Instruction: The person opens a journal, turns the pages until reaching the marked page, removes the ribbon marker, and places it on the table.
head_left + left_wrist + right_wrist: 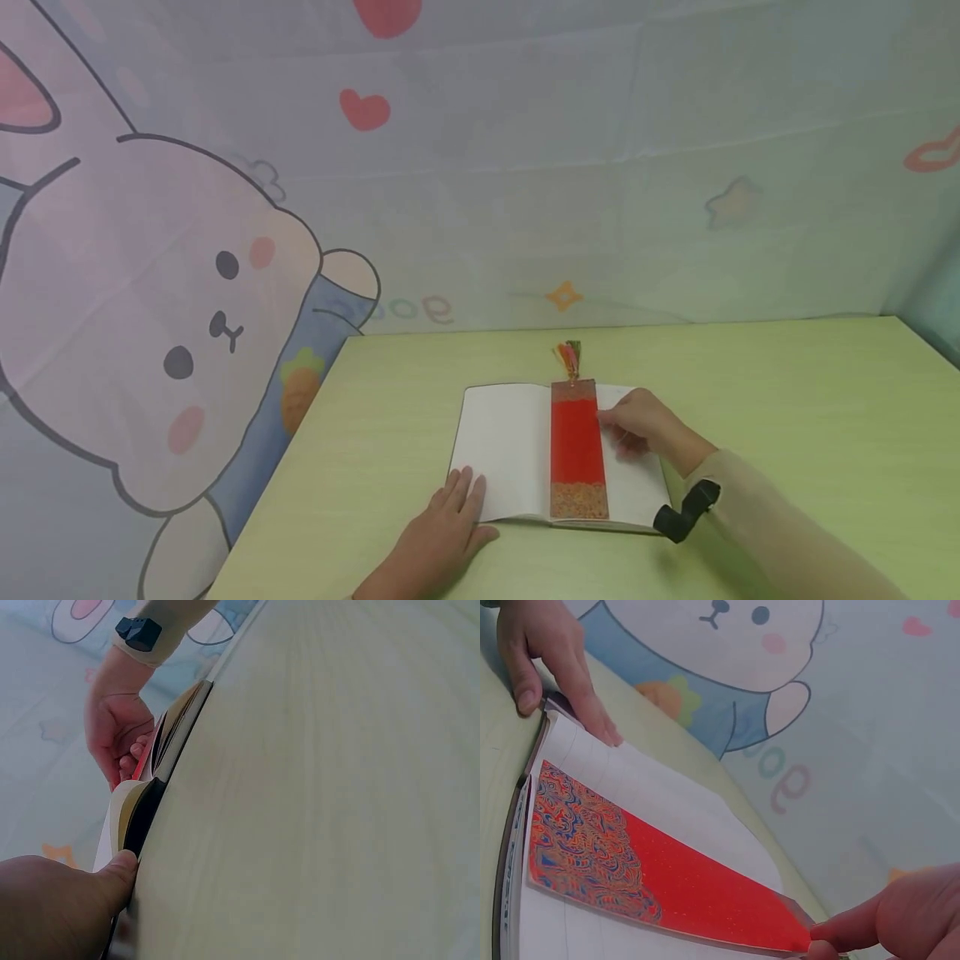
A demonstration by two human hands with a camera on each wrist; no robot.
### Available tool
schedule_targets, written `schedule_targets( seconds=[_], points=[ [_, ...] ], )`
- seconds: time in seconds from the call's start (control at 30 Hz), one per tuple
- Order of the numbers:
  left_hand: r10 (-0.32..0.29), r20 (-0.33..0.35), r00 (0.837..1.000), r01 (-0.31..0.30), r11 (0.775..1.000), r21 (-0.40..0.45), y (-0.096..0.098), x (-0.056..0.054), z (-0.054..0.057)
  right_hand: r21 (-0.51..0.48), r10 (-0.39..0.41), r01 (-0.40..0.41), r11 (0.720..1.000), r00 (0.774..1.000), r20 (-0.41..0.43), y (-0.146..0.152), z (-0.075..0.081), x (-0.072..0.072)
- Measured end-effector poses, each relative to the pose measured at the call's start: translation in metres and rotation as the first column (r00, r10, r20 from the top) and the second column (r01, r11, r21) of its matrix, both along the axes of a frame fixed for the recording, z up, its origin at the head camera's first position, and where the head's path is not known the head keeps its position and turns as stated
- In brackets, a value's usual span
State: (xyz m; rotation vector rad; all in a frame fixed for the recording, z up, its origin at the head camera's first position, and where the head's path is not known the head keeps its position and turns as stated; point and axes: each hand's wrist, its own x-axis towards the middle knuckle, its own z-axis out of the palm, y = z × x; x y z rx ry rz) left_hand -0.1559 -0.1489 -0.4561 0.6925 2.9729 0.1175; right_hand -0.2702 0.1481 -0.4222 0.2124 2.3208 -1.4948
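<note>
An open notebook point(504, 450) with blank white pages lies on the table. Along its middle fold and over part of the right page is a long red bookmark point(576, 442) with patterned ends and a multicoloured tassel point(570, 358) beyond the top edge. My right hand point(645, 425) pinches the bookmark's right edge near the top between thumb and index finger; the right wrist view shows the fingertips point(823, 934) at that edge. With fairly straight fingers, my left hand point(446, 529) rests on the lower left corner of the left page, its thumb by the notebook's near edge.
The pale green table point(787, 400) extends around the notebook on all sides. Behind it hangs a cloth backdrop point(525, 225) with a printed rabbit point(135, 317), hearts and stars. A black device point(686, 510) is strapped to the right wrist.
</note>
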Motion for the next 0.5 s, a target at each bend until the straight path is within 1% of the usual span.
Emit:
schedule_targets(
  seconds=[0.17,0.33,0.5],
  points=[
    [-0.006,-0.012,1.0,0.007,1.0,0.016,-0.0001,0.0005,-0.002,0.025,0.012,-0.012,1.0,1.0,-0.013,-0.004,-0.002,-0.0018],
    [-0.009,-0.018,1.0,0.009,1.0,0.011,-0.0001,0.0004,-0.0019,0.04,0.021,-0.02,0.999,1.0,-0.017,-0.0062,-0.0018,-0.0039],
    [-0.007,-0.023,1.0,0.007,1.0,0.003,-0.0014,-0.0006,-0.0026,0.082,0.028,-0.023,0.996,0.998,-0.064,-0.0068,-0.0001,-0.0042]
  ],
)
